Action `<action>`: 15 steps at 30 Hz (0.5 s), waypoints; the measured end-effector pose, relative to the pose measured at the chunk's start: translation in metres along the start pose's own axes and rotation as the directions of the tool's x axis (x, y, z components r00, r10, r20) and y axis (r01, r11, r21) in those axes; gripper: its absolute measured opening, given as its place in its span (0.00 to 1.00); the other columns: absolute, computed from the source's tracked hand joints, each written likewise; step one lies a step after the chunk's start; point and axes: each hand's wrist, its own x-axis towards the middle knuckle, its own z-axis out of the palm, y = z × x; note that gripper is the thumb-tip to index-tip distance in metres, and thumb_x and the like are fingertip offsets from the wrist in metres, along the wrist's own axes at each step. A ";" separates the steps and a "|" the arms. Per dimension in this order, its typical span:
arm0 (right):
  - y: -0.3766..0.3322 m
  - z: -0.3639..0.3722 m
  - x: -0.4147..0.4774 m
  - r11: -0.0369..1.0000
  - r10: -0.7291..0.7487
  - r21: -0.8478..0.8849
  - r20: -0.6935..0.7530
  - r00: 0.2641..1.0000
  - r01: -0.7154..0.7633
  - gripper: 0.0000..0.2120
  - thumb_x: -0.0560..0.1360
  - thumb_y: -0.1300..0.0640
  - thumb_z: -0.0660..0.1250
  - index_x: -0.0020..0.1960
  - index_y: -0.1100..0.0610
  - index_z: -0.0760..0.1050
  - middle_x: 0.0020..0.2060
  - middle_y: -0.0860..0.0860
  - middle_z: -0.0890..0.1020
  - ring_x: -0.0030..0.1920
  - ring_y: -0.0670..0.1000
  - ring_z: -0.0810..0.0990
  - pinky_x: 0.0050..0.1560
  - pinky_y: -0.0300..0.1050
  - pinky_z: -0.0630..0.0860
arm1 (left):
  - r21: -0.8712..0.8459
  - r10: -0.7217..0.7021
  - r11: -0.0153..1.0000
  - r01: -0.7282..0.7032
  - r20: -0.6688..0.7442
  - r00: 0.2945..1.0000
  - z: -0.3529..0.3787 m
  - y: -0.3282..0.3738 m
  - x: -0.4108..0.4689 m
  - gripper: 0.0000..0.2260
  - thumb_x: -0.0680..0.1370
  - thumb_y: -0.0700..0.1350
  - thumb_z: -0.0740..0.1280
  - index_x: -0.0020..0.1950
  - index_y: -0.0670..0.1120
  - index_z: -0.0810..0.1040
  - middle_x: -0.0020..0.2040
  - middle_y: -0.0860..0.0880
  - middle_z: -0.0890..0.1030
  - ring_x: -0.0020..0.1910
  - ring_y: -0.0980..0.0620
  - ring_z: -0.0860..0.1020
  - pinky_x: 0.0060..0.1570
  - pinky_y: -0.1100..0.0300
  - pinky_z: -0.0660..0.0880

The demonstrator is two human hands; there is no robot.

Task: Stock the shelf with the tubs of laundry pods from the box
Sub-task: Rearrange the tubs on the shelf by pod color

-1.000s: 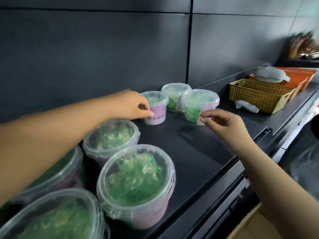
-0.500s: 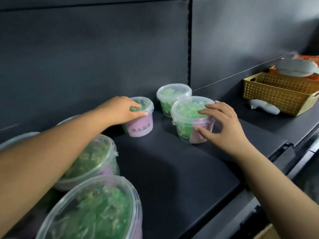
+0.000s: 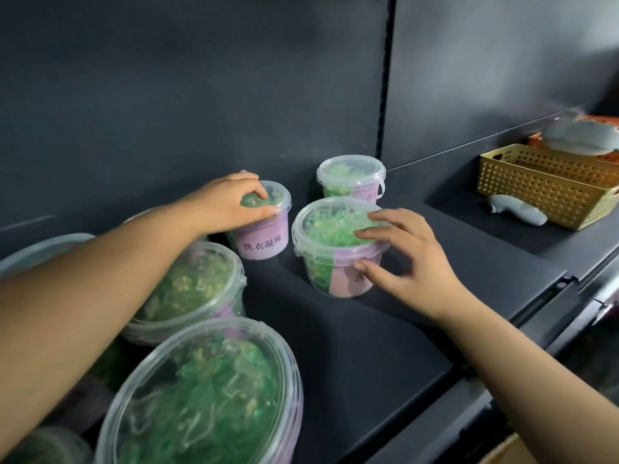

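left hand [image 3: 227, 202] grips the lid of a clear pink-labelled tub of green pods [image 3: 263, 226]; right hand [image 3: 408, 252] clasps a second clear tub [image 3: 335, 249], both standing on the dark shelf [image 3: 351, 346]. step judged: aligning placed tubs. next: turn labels forward, let go.

Clear glossy plastic tubs [image 3: 338, 249] with matt pink paper labels [image 3: 264, 244] — lower left and centre; matt dark shelf [image 3: 351, 346]; perforated yellow plastic basket [image 3: 542, 192] — right edge.
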 end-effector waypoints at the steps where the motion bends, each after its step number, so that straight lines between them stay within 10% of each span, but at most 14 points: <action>1: 0.001 0.001 -0.001 1.000 0.005 0.023 -0.001 1.000 -0.004 0.23 0.72 0.37 0.61 0.51 0.56 0.80 0.57 0.57 0.75 0.62 0.48 0.68 0.67 0.32 0.59 | 0.005 0.002 1.000 -0.002 0.023 1.000 0.000 0.000 0.000 0.16 0.75 0.57 0.64 0.59 0.51 0.76 0.68 0.51 0.71 0.67 0.51 0.68 0.63 0.60 0.62; 6: 0.000 0.001 -0.004 0.980 0.075 0.180 0.033 0.997 -0.080 0.22 0.70 0.35 0.62 0.54 0.51 0.76 0.60 0.53 0.71 0.63 0.31 0.65 0.63 0.26 0.62 | 0.024 -0.046 0.999 0.045 0.049 0.998 -0.008 0.002 0.002 0.13 0.78 0.53 0.61 0.59 0.53 0.78 0.64 0.52 0.76 0.64 0.50 0.72 0.60 0.60 0.65; 15: -0.019 0.020 0.011 0.916 0.127 0.355 0.182 0.975 -0.186 0.28 0.62 0.34 0.69 0.56 0.49 0.75 0.58 0.41 0.72 0.65 0.43 0.69 0.65 0.34 0.66 | -0.012 -0.140 0.990 0.141 0.070 0.988 -0.005 -0.004 0.009 0.19 0.77 0.61 0.58 0.43 0.48 0.77 0.46 0.47 0.76 0.48 0.49 0.74 0.51 0.56 0.69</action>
